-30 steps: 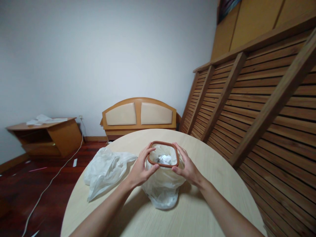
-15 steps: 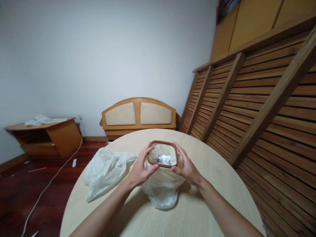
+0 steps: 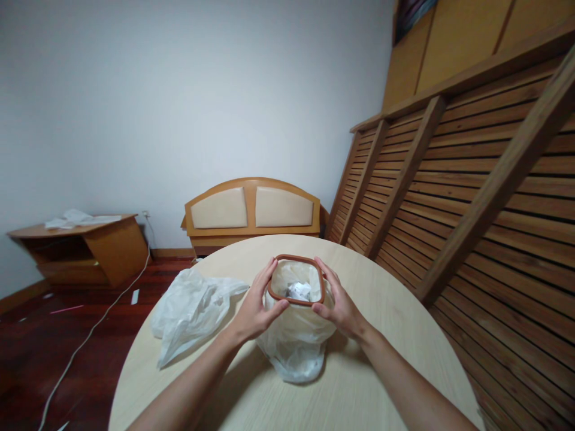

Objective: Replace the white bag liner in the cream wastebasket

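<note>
A small trash can, lined with a translucent white plastic bag (image 3: 296,344), stands on the round table. Its brown rim ring (image 3: 296,258) circles the opening, and the bag hangs in folds over the outside, hiding the can's walls. Crumpled whitish litter (image 3: 300,291) lies inside. My left hand (image 3: 257,305) grips the ring's left side, thumb at the front corner and fingers along the side. On the opposite side, my right hand (image 3: 340,304) holds the ring the same way. A second crumpled white plastic bag (image 3: 191,314) lies left of my left hand.
The round pale table (image 3: 395,359) spans the foreground. Behind it stands a wooden headboard (image 3: 251,232) with two cream panels. A slatted wooden frame (image 3: 449,179) leans on the right. At left are a low desk (image 3: 112,251) with papers and a cable (image 3: 90,335) across the floor.
The fingers of my left hand have drawn slightly back from over the rim to its outer side. The can and both bags stay in place.
</note>
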The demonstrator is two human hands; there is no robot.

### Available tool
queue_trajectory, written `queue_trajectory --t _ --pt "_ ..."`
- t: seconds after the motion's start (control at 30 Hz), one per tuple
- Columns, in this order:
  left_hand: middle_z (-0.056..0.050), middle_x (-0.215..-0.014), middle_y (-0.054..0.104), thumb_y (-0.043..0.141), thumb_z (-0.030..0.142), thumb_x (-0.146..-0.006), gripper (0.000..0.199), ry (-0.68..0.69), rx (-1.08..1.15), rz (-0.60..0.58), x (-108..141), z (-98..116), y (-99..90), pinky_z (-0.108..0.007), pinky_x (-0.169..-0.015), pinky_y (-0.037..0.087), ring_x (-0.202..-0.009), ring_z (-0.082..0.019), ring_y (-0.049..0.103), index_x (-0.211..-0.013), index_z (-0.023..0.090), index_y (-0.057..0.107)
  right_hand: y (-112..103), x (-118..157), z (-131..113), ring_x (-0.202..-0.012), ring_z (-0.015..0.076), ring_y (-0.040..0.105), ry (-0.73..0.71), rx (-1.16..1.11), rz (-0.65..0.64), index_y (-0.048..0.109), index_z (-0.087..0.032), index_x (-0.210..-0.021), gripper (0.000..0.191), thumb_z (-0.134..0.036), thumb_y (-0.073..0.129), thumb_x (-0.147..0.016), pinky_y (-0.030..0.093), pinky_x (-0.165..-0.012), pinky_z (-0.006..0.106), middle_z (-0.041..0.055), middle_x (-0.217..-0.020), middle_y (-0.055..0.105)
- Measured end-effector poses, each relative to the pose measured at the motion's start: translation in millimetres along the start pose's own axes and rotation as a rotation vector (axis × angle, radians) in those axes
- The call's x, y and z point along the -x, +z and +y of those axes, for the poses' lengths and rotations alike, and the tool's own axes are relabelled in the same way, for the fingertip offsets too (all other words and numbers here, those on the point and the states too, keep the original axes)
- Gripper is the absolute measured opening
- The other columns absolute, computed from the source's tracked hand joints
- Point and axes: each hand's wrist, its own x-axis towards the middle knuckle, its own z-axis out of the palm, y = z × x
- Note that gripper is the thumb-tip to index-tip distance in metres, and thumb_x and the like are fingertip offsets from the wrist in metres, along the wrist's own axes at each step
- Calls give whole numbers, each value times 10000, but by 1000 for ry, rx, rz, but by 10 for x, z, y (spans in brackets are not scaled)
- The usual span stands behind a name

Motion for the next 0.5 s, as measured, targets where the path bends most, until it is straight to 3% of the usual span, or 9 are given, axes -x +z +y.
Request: queue_trajectory --t 0.5 --pt "-116 -1670 257 691 431 -898 821 27 37 4 5 -38 21 -552 -1276 190 -1542 -330 236 -1585 261 277 7 -1 32 -1528 356 224 -6 12 10 236 -227 -1596 1079 -748 676 -760 186 -1252 558 143 -1657 248"
